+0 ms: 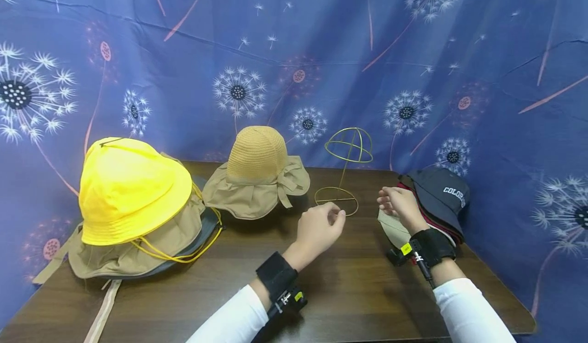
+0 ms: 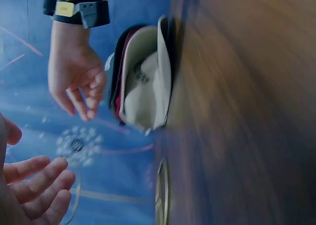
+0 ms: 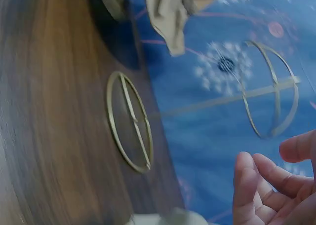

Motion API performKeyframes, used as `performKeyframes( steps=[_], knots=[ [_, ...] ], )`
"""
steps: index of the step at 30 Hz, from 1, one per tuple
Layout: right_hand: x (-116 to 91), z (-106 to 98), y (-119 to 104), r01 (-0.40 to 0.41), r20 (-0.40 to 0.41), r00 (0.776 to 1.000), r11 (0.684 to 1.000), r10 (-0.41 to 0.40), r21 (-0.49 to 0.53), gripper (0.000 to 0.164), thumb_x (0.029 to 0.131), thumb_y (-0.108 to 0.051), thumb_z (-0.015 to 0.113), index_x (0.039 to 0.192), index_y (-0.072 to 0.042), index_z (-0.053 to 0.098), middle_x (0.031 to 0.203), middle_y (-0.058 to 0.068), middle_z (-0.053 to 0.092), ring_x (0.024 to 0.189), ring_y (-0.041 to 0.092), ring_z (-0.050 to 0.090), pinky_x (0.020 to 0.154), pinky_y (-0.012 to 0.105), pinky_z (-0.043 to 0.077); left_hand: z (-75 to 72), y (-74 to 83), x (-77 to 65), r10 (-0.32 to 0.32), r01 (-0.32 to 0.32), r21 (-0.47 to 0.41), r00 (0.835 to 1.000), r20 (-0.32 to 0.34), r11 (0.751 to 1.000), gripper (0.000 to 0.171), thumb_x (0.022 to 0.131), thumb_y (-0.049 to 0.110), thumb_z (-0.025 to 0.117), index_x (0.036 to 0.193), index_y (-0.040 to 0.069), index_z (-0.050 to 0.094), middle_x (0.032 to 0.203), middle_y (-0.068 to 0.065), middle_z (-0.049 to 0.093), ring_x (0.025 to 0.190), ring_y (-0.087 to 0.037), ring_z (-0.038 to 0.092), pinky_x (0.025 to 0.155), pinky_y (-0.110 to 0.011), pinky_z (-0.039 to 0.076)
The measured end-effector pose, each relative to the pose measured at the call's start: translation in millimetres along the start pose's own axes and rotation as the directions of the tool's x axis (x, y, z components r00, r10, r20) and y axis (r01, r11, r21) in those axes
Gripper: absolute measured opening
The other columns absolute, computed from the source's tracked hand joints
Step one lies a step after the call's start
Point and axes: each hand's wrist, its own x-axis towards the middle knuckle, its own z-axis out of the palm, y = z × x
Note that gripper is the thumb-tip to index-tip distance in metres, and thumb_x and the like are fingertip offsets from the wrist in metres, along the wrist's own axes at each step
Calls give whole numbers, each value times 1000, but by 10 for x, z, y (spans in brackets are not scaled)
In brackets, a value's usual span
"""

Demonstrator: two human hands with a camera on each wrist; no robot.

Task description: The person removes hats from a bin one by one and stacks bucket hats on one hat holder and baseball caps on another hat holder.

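Observation:
Both hands hover above the table with bent, relaxed fingers and hold nothing. My left hand (image 1: 318,233) is just in front of a gold wire hat stand (image 1: 343,173), which carries no hat. To the right, my right hand (image 1: 403,205) overlaps a stack of caps in the head view. A dark cap (image 1: 436,195) with white letters tops that stack, with a red edge and a pale cap (image 1: 391,228) showing below it. The left wrist view looks into the hollow of the pale cap (image 2: 148,94). In the right wrist view, the stand's round base (image 3: 134,120) rests on the wood.
At left, a yellow bucket hat (image 1: 130,190) with a yellow cord lies on beige and grey hats. Left of the bare stand is a straw-crowned hat (image 1: 256,154) with a wide beige brim and bow. A blue dandelion-print cloth (image 1: 193,77) hangs behind the brown table (image 1: 363,282).

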Motion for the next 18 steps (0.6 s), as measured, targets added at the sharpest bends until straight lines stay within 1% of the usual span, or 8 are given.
performKeyframes(
  steps=[2, 4, 6, 8, 10, 12, 16, 18],
  knots=[
    [-23, -148, 32, -30, -23, 999, 999, 31, 30, 40, 101, -31, 35, 116, 1, 53, 72, -11, 60, 61, 1, 58, 57, 19, 51, 168, 98, 69, -27, 30, -50, 999, 43, 998, 24, 93, 37, 52, 96, 23, 72, 81, 10, 74, 66, -5, 66, 53, -15, 43],
    [-37, -294, 77, -65, -50, 996, 996, 68, 59, 35, 101, -31, 34, 108, -3, 54, 68, -13, 57, 58, 0, 55, 55, 19, 49, 353, 186, 129, -68, 77, -93, 993, 93, 993, 25, 93, 37, 52, 97, 24, 72, 82, 10, 74, 66, -4, 65, 54, -15, 42],
    [-55, -438, 130, -101, -76, 991, 991, 108, 86, 32, 101, -30, 33, 104, -6, 55, 65, -14, 54, 56, 0, 53, 55, 20, 49, 541, 278, 176, -115, 136, -143, 983, 144, 980, 24, 93, 37, 53, 96, 24, 72, 80, 9, 74, 63, -3, 62, 53, -16, 42],
    [-70, -574, 194, -139, -95, 984, 983, 151, 123, 31, 101, -29, 33, 101, -7, 55, 63, -14, 53, 55, 0, 51, 54, 20, 49, 720, 377, 220, -151, 182, -171, 972, 180, 968, 22, 92, 37, 54, 94, 24, 72, 79, 9, 73, 60, -2, 59, 52, -16, 40],
    [-88, -709, 255, -169, -127, 974, 975, 188, 146, 31, 100, -30, 33, 101, -8, 56, 62, -14, 53, 55, 0, 52, 55, 19, 49, 864, 501, 272, -154, 193, -188, 967, 203, 963, 21, 91, 37, 54, 93, 25, 72, 78, 10, 72, 59, -1, 57, 52, -16, 39],
    [-105, -844, 309, -177, -147, 968, 971, 202, 162, 31, 101, -30, 33, 99, -9, 56, 60, -14, 53, 55, 0, 52, 54, 19, 49, 975, 645, 340, -143, 183, -190, 968, 208, 965, 21, 91, 37, 54, 92, 26, 72, 78, 11, 72, 60, -1, 58, 52, -16, 38],
    [-113, -1038, 490, -209, -203, 950, 966, 238, 151, 33, 100, -29, 34, 87, -13, 61, 58, -14, 54, 53, 0, 53, 52, 18, 49, 1168, 867, 428, -126, 159, -143, 968, 217, 977, 18, 88, 37, 56, 88, 29, 72, 74, 15, 69, 64, -4, 61, 50, -16, 38],
    [-121, -1132, 566, -232, -243, 934, 962, 262, 146, 34, 99, -28, 35, 81, -16, 61, 57, -14, 54, 51, 0, 52, 51, 18, 49, 1249, 961, 476, -121, 148, -114, 969, 216, 982, 17, 87, 37, 57, 88, 28, 72, 72, 15, 69, 64, -5, 62, 49, -17, 37]
  ],
)
